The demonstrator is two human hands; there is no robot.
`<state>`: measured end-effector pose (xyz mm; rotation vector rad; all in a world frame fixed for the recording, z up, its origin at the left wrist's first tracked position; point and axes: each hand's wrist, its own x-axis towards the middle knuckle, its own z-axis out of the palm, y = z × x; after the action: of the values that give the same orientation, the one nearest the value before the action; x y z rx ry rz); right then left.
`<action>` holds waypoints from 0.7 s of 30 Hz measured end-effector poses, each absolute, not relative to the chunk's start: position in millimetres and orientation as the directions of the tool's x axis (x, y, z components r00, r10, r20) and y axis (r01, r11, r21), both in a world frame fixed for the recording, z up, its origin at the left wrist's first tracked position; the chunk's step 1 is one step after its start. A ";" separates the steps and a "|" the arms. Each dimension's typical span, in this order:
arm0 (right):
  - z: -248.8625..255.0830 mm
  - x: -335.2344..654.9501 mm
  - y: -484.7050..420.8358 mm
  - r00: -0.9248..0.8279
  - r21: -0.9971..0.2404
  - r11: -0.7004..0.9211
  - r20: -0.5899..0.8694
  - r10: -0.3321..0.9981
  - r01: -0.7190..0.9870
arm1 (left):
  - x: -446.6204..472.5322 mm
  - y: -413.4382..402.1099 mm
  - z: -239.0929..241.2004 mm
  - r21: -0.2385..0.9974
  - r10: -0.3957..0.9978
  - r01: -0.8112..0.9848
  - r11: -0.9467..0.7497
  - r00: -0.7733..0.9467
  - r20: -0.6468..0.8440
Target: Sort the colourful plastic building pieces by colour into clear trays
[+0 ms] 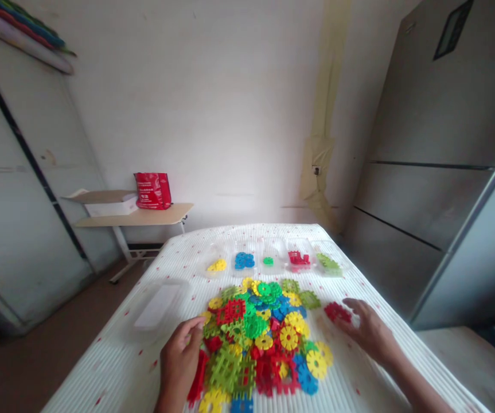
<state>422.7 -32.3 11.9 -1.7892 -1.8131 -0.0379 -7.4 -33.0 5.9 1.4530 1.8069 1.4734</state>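
A pile of flat plastic building pieces [260,338], red, yellow, green and blue, lies on a table with a white striped cloth [113,367]. My left hand [179,361] rests at the pile's left edge, fingers curled against a yellow piece and a red piece. My right hand [370,331] lies flat at the pile's right side, fingers stretched toward a lone red piece [337,312] and touching it. Behind the pile stand clear trays with sorted pieces: yellow [217,265], blue [244,261], green [268,261], red [299,258] and light green [328,263].
An empty clear tray [158,307] sits left of the pile. A large grey refrigerator [440,172] stands to the right. At the back left a small wooden side table [144,217] holds a red bag [153,190] and a white box [109,202].
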 end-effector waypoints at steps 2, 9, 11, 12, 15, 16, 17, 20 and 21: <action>4.8 416.9 -38.9 0.077 -0.323 0.068 0.415 0.907 0.944 | -8.3 -33.1 6.8 0.880 0.872 0.468 -0.084 -0.393 0.293; 5.6 401.0 -34.2 0.133 -0.196 -0.066 0.351 0.927 0.978 | -6.4 -35.4 12.2 0.885 0.869 0.455 -0.101 -0.393 0.301; 4.8 401.7 -33.1 0.124 -0.190 -0.060 0.342 0.932 0.980 | -5.5 -35.6 12.9 0.889 0.866 0.446 -0.106 -0.398 0.303; 4.4 402.7 -32.6 0.118 -0.190 -0.054 0.345 0.931 0.980 | -5.2 -35.7 12.8 0.890 0.864 0.443 -0.109 -0.400 0.305; 9.0 405.5 -28.9 0.066 -0.206 0.019 0.401 0.914 0.978 | -5.3 -35.5 10.8 0.892 0.870 0.439 -0.110 -0.391 0.300; 14.2 405.1 -25.9 0.045 -0.213 0.054 0.434 0.900 0.975 | -5.6 -35.4 9.9 0.892 0.875 0.438 -0.108 -0.384 0.294; 21.4 403.7 -21.6 0.029 -0.218 0.084 0.470 0.882 0.972 | -5.9 -35.3 8.9 0.893 0.878 0.438 -0.104 -0.380 0.289; 53.7 391.1 0.0 0.062 -0.216 0.071 0.552 0.831 0.974 | -7.2 -35.1 6.9 0.891 0.883 0.445 -0.092 -0.377 0.280; 66.1 384.6 10.1 0.089 -0.214 0.039 0.554 0.827 0.976 | -7.7 -35.1 6.7 0.889 0.881 0.448 -0.090 -0.381 0.281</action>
<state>384.6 10.1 66.1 -1.8218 -1.7719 -0.3499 -7.7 -35.1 6.7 1.4413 1.7917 1.4682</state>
